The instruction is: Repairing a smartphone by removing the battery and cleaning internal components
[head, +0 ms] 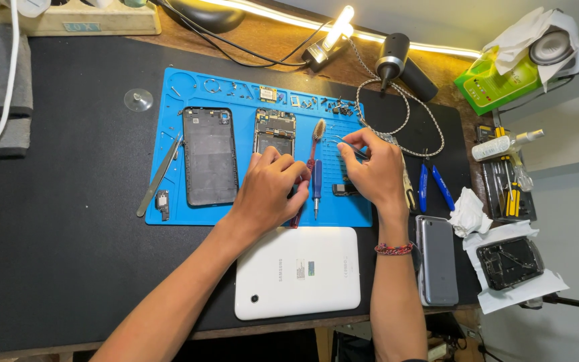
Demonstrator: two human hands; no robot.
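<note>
Bench inventory, seen from above.

Opened phone (275, 133): lies on the blue repair mat (169, 201), circuit side up, long axis running far to near. It sits just beyond the left hand (269, 188), which rests curled over its near end, fingers bent onto it. The left hand is the nearer one; the phone lies up and to the left of the right hand (373, 171).

Right hand: pinched round fine metal tweezers (348, 145), tips aimed left toward the phone, held over the ribbed right part of the mat.

Between the hands: a brush (317, 131) with a reddish handle and a blue-handled screwdriver (317, 188), both lying far to near. A small dark component (343, 190) sits just under the right hand.

Left of the phone: black back cover (210, 155), parallel to it; a second pair of tweezers (159, 174) slanting over the mat's left edge.

Far edge of the mat: small loose parts and screws in moulded trays.

Near edge of the bench: white tablet (296, 271), back up, with a small rectangular label near its middle; right of it a grey phone (437, 258).

Far right: green packet (494, 84) with white tissue spilling out, at the bench corner; below it blue-handled pliers (433, 188), crumpled tissue, and another opened device (509, 261) on white paper.
</note>
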